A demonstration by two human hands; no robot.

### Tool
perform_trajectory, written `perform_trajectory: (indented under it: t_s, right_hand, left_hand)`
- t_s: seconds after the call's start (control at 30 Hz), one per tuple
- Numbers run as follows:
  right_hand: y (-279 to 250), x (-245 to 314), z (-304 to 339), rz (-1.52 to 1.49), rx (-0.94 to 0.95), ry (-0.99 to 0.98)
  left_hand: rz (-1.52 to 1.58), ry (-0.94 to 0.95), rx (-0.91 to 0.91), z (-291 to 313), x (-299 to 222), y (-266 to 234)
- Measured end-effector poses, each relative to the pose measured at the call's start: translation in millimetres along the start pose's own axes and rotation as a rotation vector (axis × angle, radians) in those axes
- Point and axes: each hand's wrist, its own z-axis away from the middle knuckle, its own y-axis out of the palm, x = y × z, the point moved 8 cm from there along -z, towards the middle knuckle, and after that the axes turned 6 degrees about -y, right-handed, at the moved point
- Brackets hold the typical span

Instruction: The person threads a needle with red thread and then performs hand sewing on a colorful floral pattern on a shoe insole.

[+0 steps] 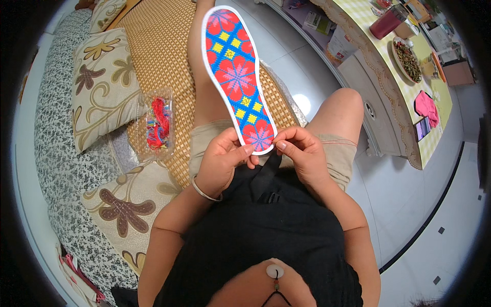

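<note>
White-edged insole (pixel 238 77), both hands (pixel 220 161) (pixel 307 156) pinched at heel

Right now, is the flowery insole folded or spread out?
Spread out. The insole shows its long outline and flower pattern, with no fold visible.

A woven mat (pixel 153 56) is spread over the seat (pixel 61 169), and 3 patterned cushions (pixel 105 87) are set along its left edge. Close to that edge, a clear plastic box (pixel 171 118) of coloured threads (pixel 160 116) is placed. The table (pixel 353 77) is covered with a checked cloth (pixel 434 146). Near its closest corner, a phone (pixel 422 129) is laid, with a pink cloth (pixel 425 106) just beside it. Farther along the edge facing the mat, a plate (pixel 398 62) of food (pixel 408 61) is placed, then a dark red cup (pixel 387 23).
</note>
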Motion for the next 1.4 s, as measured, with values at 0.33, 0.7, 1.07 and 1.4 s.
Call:
perform_trajectory:
  t_s: [0.33,0.7,1.07,1.4]
  right_hand:
    - [-5.2,-0.9,0.8,0.002,-0.013,-0.033]
    - [-8.0,2.1,0.3,-0.055,-0.036,-0.066]
    - [-5.5,5.9,0.2,-0.066,-0.032,-0.070]
    - [-4.5,6.6,0.3,-0.065,-0.032,-0.067]
  left_hand:
    - [0.095,-0.081,0.140,-1.0,-0.8,10.5]
    - [0.018,-0.050,0.156,-1.6,3.1,8.6]
    - [0.009,-0.025,0.086,0.6,-2.2,8.4]
    - [-0.037,0.003,0.068,-0.4,-3.9,9.0]
